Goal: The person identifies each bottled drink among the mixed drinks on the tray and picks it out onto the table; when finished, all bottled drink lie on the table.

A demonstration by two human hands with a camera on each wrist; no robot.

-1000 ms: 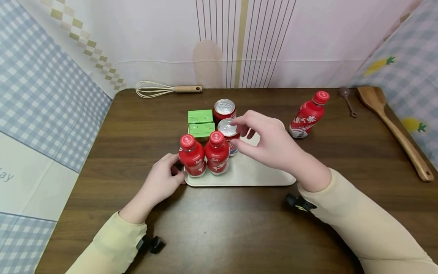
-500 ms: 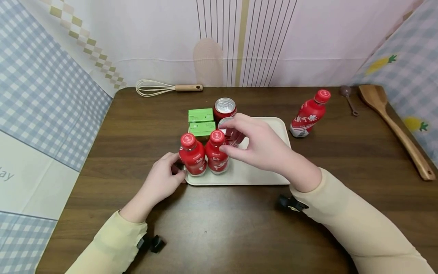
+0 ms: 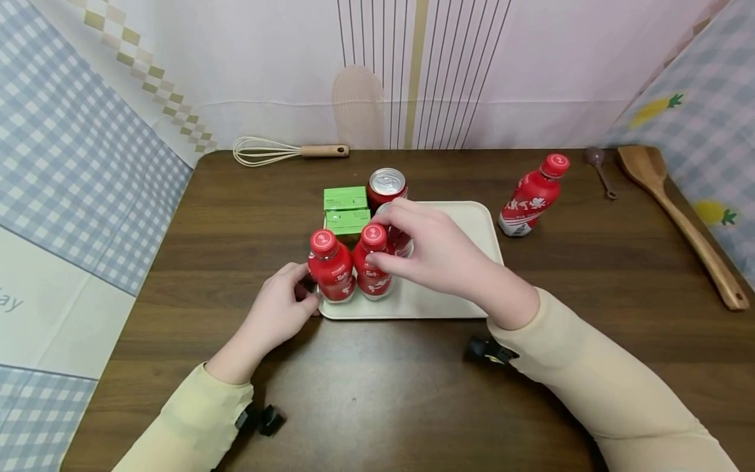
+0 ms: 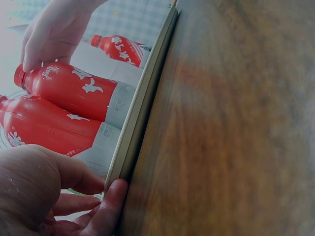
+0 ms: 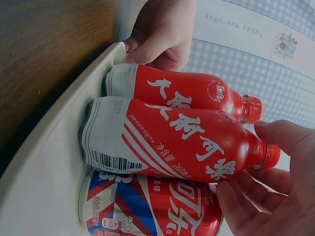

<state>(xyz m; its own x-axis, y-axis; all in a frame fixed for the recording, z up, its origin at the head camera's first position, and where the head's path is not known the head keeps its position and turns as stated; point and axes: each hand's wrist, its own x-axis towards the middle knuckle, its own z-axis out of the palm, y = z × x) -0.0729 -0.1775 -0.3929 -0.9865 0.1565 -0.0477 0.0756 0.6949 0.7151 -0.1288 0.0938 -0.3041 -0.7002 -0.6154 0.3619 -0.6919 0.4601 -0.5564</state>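
On the cream tray [image 3: 442,298], two red cola bottles stand side by side at the front left. My right hand [image 3: 439,252] holds the right-hand bottle [image 3: 375,278] near its neck, thumb in front and fingers behind. The other bottle [image 3: 333,272] is close to my left hand [image 3: 280,305], which pinches the tray's rim at its front left corner. Just behind the held bottle is a cola can [image 5: 152,204], mostly covered by my right hand in the head view. A second can [image 3: 387,182] and two green boxes [image 3: 347,221] stand farther back.
A third red bottle [image 3: 529,196] stands on the table to the right of the tray. A whisk [image 3: 291,152] lies along the back edge. At the far right are a small brown spoon [image 3: 601,174] and a wooden spatula [image 3: 684,216].
My right hand has moved left and slightly toward me, from beside the front can to the neck of the right-hand bottle, closing round it. My left hand has stayed at the tray's corner.
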